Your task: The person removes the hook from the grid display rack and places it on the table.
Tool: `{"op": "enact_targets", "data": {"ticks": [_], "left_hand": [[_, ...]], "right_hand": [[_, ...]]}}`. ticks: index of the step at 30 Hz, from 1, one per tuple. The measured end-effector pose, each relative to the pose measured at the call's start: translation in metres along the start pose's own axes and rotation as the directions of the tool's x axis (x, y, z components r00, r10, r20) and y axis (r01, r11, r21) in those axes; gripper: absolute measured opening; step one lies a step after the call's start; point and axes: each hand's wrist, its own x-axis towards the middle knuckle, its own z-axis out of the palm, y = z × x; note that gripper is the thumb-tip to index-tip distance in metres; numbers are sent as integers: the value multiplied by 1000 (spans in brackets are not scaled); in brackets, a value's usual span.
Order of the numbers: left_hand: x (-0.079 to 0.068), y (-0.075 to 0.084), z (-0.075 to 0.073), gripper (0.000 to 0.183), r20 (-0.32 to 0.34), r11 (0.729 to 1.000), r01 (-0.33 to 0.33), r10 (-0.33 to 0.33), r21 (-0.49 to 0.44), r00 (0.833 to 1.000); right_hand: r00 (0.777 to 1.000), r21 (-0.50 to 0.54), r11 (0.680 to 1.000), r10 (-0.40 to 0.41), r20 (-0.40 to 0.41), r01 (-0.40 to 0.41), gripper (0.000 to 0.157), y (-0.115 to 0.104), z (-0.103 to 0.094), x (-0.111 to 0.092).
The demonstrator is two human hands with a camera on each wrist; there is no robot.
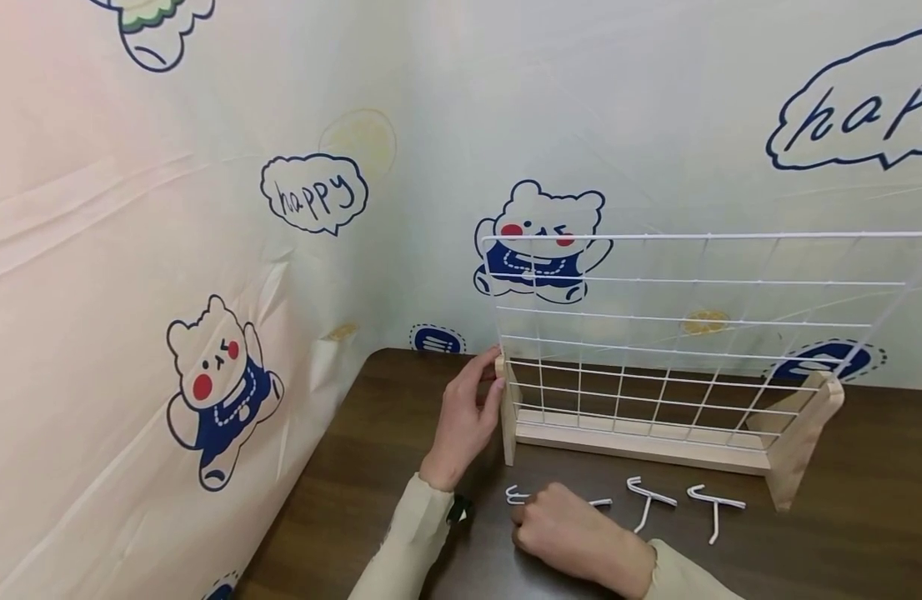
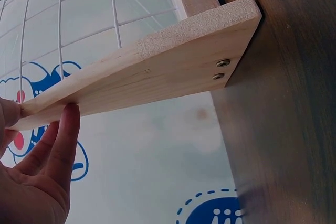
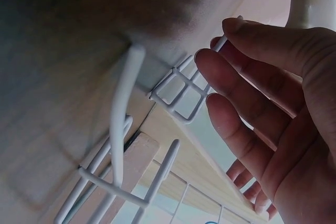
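Observation:
A white wire grid [image 1: 656, 333] stands tilted in a pale wooden stand [image 1: 641, 450]. My left hand [image 1: 461, 425] pinches the upper end of the stand's left wooden side panel [image 2: 157, 74], thumb on one side and fingers on the other. Over the table in front, my right hand [image 1: 562, 529] pinches the tip of a white wire hook [image 3: 181, 93] between thumb and fingers. From the head camera that hand hides most of the hook. Another white hook [image 3: 115, 156] lies close by in the right wrist view.
Two more white hooks, one in the middle [image 1: 648, 500] and one at the right [image 1: 716, 508], lie before the stand on the dark wooden table [image 1: 318, 517]. Printed cloth [image 1: 431, 125] hangs behind and to the left. A dark band [image 1: 458, 508] circles the left wrist.

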Motion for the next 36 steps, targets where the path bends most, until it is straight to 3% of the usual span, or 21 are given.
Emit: {"op": "enact_targets", "data": {"ticks": [12, 23, 36], "left_hand": [[2, 2, 0, 44, 17, 1000, 17, -17, -5, 1000], [0, 2, -1, 45, -2, 1000, -9, 9, 16, 1000], [0, 1, -1, 47, 8, 999, -5, 5, 39, 1000]], "right_hand": [[1000, 13, 1000, 4, -3, -4, 21, 0, -2, -1], [1000, -15, 1000, 0, 1, 0, 20, -2, -3, -1], [1000, 74, 997, 2, -25, 0, 20, -3, -5, -3]]}}
